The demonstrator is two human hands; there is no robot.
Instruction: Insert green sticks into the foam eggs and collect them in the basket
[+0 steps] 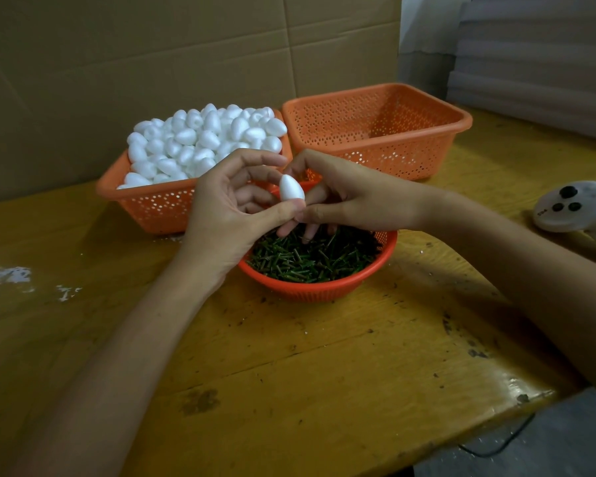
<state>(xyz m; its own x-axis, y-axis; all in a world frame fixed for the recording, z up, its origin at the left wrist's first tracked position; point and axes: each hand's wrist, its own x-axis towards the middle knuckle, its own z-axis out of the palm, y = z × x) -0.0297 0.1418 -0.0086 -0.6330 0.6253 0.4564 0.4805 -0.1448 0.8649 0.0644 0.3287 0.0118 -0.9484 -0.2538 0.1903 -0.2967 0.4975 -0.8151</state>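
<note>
Above stick bowl [324, 291], foam egg [291, 188] stood near upright, tip at 12, base at 6, pinched by left hand [227, 215]. Right hand [338, 197] curled at base from 3; stick hidden, grip unclear. Empty basket [358, 122] at 1, nearer right hand.

My left forearm [135, 339] and right forearm [496, 242] are bare. They reach forward and angle inward, so my hands meet. My left hand [227, 215] has its palm turned toward the right hand and its fingers curled. Thumb and fingers grip an egg [291, 189] that stands upright between the hands. My right hand [341, 194] is back-up, fingers curled toward the left hand, thumb tip against my left thumb. Whether it pinches anything I cannot tell.
</note>
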